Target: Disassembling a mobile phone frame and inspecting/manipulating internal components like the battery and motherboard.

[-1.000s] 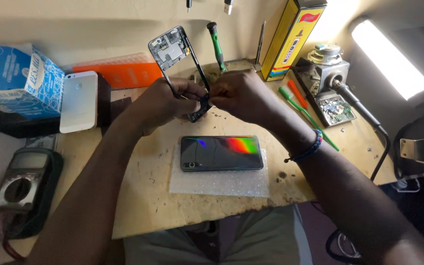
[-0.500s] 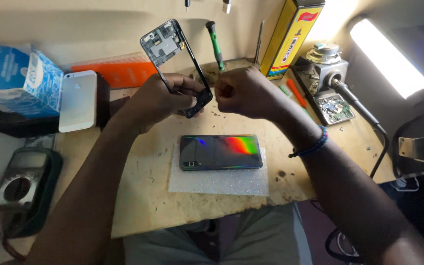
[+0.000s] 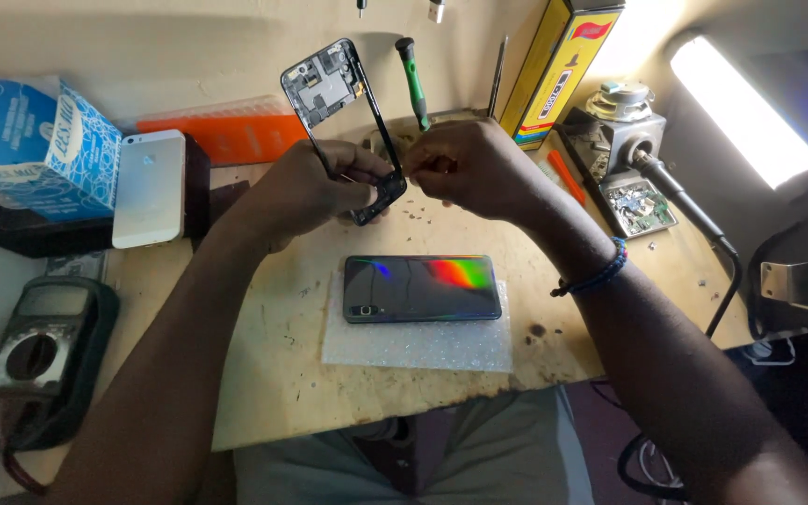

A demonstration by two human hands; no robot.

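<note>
My left hand (image 3: 306,187) grips a black phone mid-frame (image 3: 340,98) by its lower end and holds it tilted upright above the bench. The frame's top carries grey circuit parts. My right hand (image 3: 474,168) is pinched shut beside the frame's bottom corner, its fingertips at the frame; what they pinch is too small to tell. Below both hands a dark phone back cover (image 3: 421,288) with a rainbow sheen lies flat on a white foam pad (image 3: 413,341).
A white phone (image 3: 149,187) rests on a black box beside a blue carton (image 3: 39,150). An orange case (image 3: 226,136), a green screwdriver (image 3: 413,79), a yellow box (image 3: 558,65), a soldering stand (image 3: 624,140) and a multimeter (image 3: 35,360) ring the worn wooden bench (image 3: 273,374).
My left hand has raised the mid-frame and stood it more upright. My right hand has shifted slightly right and stays pinched at the frame's lower corner.
</note>
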